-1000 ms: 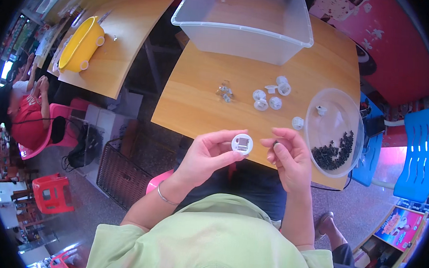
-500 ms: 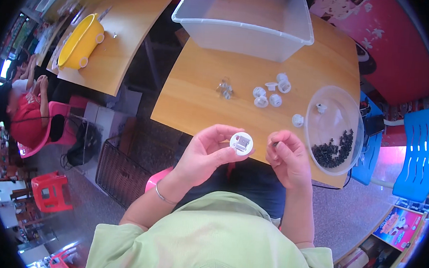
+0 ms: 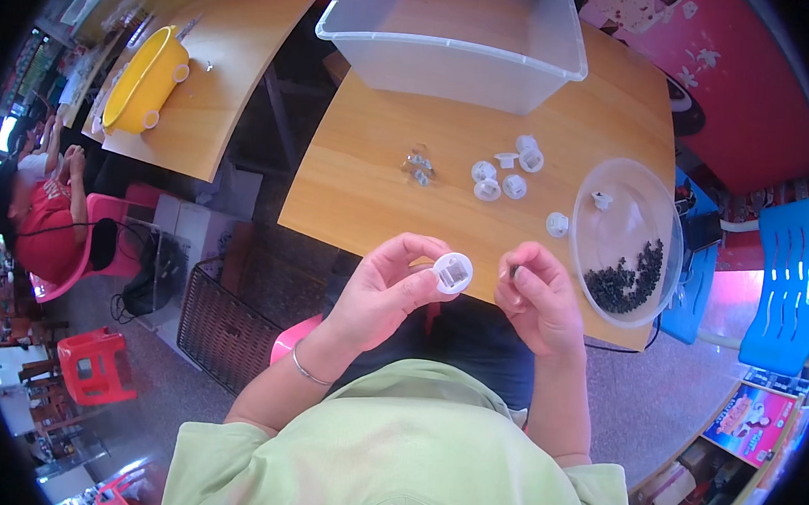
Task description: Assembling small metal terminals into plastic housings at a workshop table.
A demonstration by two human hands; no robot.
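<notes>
My left hand (image 3: 374, 292) grips a round white plastic part (image 3: 454, 273) by its edge, its face turned up. A rectangular metal piece sits in the middle of that face. To the right, a short gap away, my right hand (image 3: 546, 307) is closed in a pinch on a small dark piece (image 3: 514, 271), mostly hidden by the fingertips. Beyond the hands, several similar white parts (image 3: 513, 186) lie loose on the wooden table (image 3: 353, 189). A little heap of shiny metal pieces (image 3: 419, 167) lies to their left.
At the right, a clear round bowl (image 3: 581, 217) holds many small black pieces (image 3: 630, 283) and one white part. A large translucent bin (image 3: 453, 70) stands at the back. Left are another table with a yellow tub (image 3: 146, 79), a dark basket (image 3: 224, 325) and a seated person (image 3: 50, 222).
The white part has tilted a little in my left hand. My right hand has shifted slightly, still pinching the dark piece. The whole view has moved a little.
</notes>
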